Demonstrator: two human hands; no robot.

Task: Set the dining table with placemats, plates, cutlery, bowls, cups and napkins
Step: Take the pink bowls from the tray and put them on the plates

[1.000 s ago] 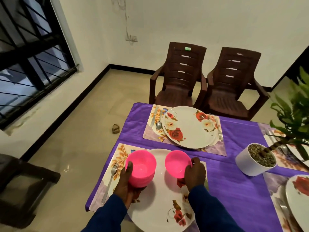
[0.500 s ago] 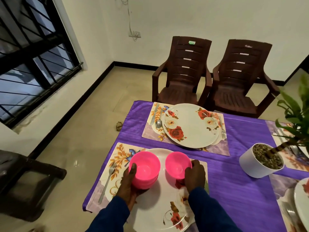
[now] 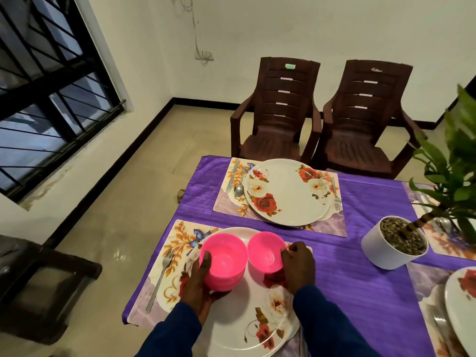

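Two sets of pink bowls sit over the near floral plate [image 3: 247, 328], which lies on a floral placemat [image 3: 177, 240]. My left hand [image 3: 199, 284] grips a stack of pink bowls [image 3: 224, 261] from its near side, thumb over the rim. My right hand [image 3: 298, 266] holds a single pink bowl [image 3: 266, 252] by its right rim, on the plate's far part. A fork [image 3: 159, 279] lies left of the near plate. A second floral plate [image 3: 286, 191] rests on the far placemat [image 3: 329, 225] with a knife, a spoon [image 3: 239, 188] and a fork [image 3: 337, 195].
A purple cloth [image 3: 355, 266] covers the table. A white pot with a green plant [image 3: 394, 243] stands to the right. More placemats and a plate [image 3: 461, 307] lie at the right edge. Two brown plastic chairs [image 3: 280, 117] face the far side. A dark bench [image 3: 33, 284] stands at the left.
The stack of bowls in my left hand has come down closer to the plate. The single bowl in my right hand stays in place. The view has tilted up a little.
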